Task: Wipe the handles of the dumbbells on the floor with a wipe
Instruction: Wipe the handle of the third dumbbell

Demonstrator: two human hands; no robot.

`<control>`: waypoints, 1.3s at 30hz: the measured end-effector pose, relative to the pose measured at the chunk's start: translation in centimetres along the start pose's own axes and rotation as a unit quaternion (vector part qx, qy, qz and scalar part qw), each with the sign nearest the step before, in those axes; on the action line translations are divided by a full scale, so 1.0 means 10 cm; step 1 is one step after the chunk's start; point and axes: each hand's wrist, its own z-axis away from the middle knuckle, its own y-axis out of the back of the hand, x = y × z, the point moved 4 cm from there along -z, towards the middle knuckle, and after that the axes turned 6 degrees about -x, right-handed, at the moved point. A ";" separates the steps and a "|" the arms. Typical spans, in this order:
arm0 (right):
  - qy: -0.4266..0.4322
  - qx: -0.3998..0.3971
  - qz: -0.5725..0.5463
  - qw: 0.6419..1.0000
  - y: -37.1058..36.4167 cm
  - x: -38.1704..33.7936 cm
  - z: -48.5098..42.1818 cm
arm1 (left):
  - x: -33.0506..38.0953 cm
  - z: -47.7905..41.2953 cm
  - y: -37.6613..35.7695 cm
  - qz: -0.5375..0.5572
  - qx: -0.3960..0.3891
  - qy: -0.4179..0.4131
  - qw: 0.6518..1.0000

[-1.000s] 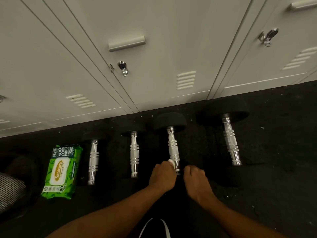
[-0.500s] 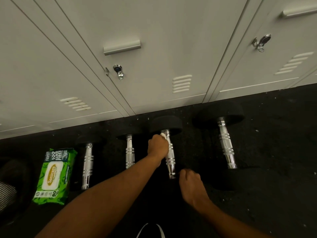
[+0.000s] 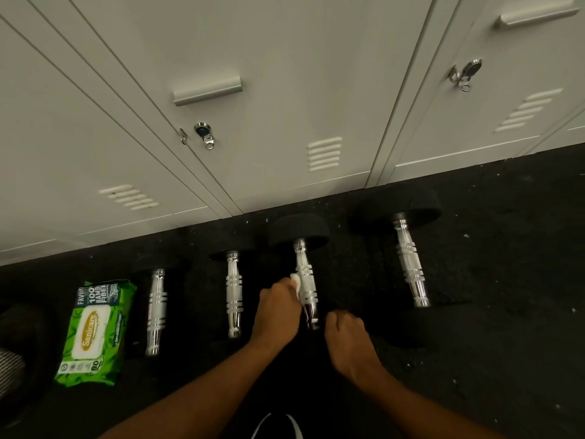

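Observation:
Several black dumbbells with chrome handles lie side by side on the dark floor. My left hand [image 3: 276, 307] is closed on a white wipe [image 3: 296, 281] and presses it against the left side of the third dumbbell's handle [image 3: 306, 278], about midway along. My right hand [image 3: 346, 335] rests in a fist at the near end of that same dumbbell, over its near black head, which is lost in shadow. The other handles are untouched: the far-left handle [image 3: 156, 307], the second handle [image 3: 233, 293] and the largest dumbbell's handle [image 3: 411, 264] on the right.
A green pack of wipes [image 3: 91, 331] lies on the floor left of the dumbbells. Grey lockers [image 3: 269, 106] stand along the far side, close behind the dumbbell heads. A dark round object [image 3: 19, 343] sits at the left edge. A shoe [image 3: 278, 426] shows at the bottom.
My left hand slid the wipe from the near end of the handle up to the far end, then back to the middle. My right hand stayed at the near end.

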 end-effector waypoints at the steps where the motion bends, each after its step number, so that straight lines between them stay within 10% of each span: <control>1: -0.005 -0.006 -0.003 1.000 0.01 0.01 0.00 | 0.03 0.02 0.06 -0.041 0.030 -0.052 0.997; 6: 0.003 -0.010 0.021 1.000 0.01 -0.02 0.00 | 0.11 -0.07 0.04 -0.353 0.075 -0.392 0.846; 16: 0.003 0.060 0.023 0.998 0.04 -0.01 -0.01 | 0.26 -0.49 0.06 -0.631 -0.023 -0.496 0.597; 39: -0.019 0.024 0.019 0.999 -0.17 0.12 -0.07 | 0.26 -0.21 -0.28 -0.536 -0.221 -0.549 0.602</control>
